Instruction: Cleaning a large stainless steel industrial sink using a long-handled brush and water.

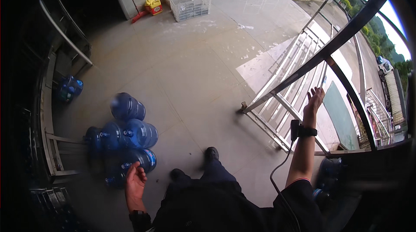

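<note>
My left hand [136, 183] hangs loosely with nothing in it, its fingers slightly bent. Just beyond it lies a large blue water bottle [145, 159], part of a pile on the floor. Other blue bottles [142, 133] in that pile lie stacked on their sides, one bottle [128, 105] at the far end. Out to the right, my right hand [315, 98] is stretched open over a silver metal rack [277, 98] with long bars; contact with it cannot be made out. That wrist wears a black band with a small device and a cable.
White plastic crates [190, 4] stand by the far wall, beside a yellow jug [152, 5] and a red broom [138, 15]. A metal frame [54, 145] runs along the left, with a blue bottle [70, 88] near it. More bottles [330, 169] sit low at the right.
</note>
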Demonstrator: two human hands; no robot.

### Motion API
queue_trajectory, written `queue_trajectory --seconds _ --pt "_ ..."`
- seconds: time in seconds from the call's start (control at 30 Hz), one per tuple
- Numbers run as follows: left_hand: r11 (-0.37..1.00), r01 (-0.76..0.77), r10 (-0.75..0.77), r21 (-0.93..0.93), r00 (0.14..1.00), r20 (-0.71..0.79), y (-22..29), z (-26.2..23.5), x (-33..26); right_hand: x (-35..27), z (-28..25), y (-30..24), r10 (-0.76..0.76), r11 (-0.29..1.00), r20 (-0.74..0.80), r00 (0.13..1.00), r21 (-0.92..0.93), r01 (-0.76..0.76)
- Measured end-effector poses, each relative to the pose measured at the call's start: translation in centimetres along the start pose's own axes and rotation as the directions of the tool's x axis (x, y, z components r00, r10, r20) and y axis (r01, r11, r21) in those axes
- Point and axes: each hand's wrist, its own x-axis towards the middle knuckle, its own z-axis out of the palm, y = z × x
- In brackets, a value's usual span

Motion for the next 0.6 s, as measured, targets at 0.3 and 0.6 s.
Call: queue_trajectory --seconds 0.3,0.6 --pt "0.996 -0.063 0.073 0.060 0.983 -0.171 -2.9 3.4 -3.0 7.9 5.5 -1.2 -0.056 0.977 0.270 0.961 0.215 -0.003" --pt "0.997 -0.064 0.070 0.042 0.982 -0.175 -3.5 4.3 -3.1 7.9 7.2 0.9 -0.136 0.958 0.304 0.943 0.284 0.046"
